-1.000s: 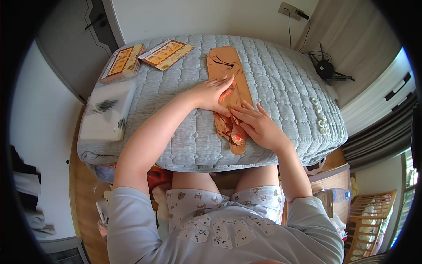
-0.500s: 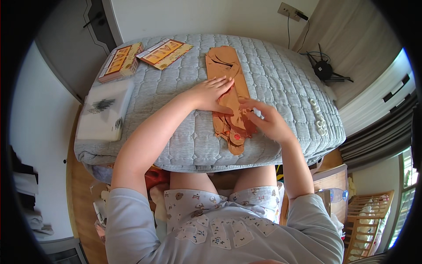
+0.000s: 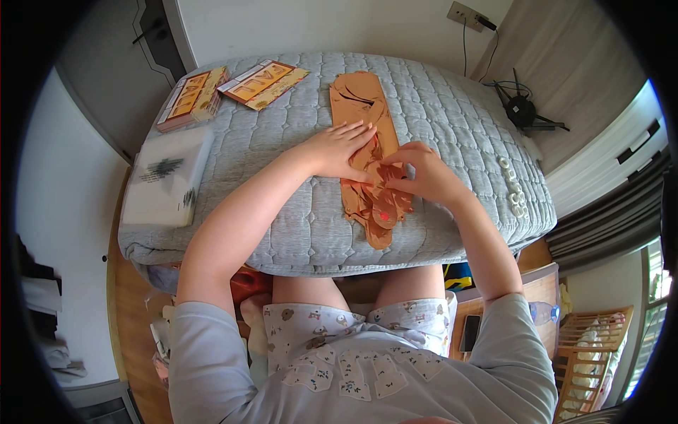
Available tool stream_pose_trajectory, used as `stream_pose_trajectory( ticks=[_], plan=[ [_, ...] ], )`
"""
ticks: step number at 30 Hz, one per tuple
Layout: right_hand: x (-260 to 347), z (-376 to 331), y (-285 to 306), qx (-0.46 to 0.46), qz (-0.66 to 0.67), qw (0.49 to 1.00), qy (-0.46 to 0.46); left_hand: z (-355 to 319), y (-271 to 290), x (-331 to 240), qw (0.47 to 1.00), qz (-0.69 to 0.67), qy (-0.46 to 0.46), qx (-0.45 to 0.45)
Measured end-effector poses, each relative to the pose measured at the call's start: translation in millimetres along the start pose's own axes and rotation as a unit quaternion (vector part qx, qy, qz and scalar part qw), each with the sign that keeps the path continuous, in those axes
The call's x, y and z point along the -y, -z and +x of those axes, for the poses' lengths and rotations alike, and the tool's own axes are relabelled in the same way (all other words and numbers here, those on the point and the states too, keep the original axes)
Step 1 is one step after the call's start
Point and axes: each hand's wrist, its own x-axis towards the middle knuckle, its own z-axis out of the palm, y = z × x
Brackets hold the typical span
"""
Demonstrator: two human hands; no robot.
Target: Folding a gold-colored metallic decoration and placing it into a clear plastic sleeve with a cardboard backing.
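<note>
A long, flat piece of shiny copper-coloured foil [image 3: 357,92], which looks like an uninflated foil balloon, lies lengthwise on the quilted grey mattress [image 3: 282,233]. Its far part is smooth, while the near part is crumpled into layered folds with a small red spot. My left hand [image 3: 339,152] rests flat across its left side, fingers stretched out and pressing it down. From the right, my right hand [image 3: 427,177] reaches over the crumpled part, thumb and fingers bent together and pinching the foil. The fingertips partly hide the folds they grip.
At the far left lie a stack of printed packs [image 3: 191,99] and a single orange printed pack [image 3: 265,83]. Nearer is a white translucent package [image 3: 166,177]. Several small white rings [image 3: 514,187] lie on the right; a black router [image 3: 520,112] sits beyond the right edge.
My right hand has shifted slightly up and leftward, its fingers drawing closer together on the foil. The near folds have bunched and changed shape. My left hand stays in place.
</note>
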Motion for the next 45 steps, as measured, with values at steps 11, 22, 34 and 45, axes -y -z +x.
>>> stream_pose_trajectory(
  ticks=[11,22,34,45],
  plan=[
    [-2,35,15,0.171,-0.030,0.979,-0.107,1,-1,2,1.000,0.017,-0.015,0.001],
    [-7,28,6,0.190,-0.131,0.973,0.003,-1,4,-2,1.000,0.002,-0.007,-0.001],
    [-48,1,0,-0.009,0.028,0.991,0.128,-1,-3,3,0.999,-0.013,-0.024,-0.037],
    [-24,-39,4,0.050,0.066,0.984,0.155,-24,2,-23,0.998,0.010,-0.067,-0.001]
  ],
)
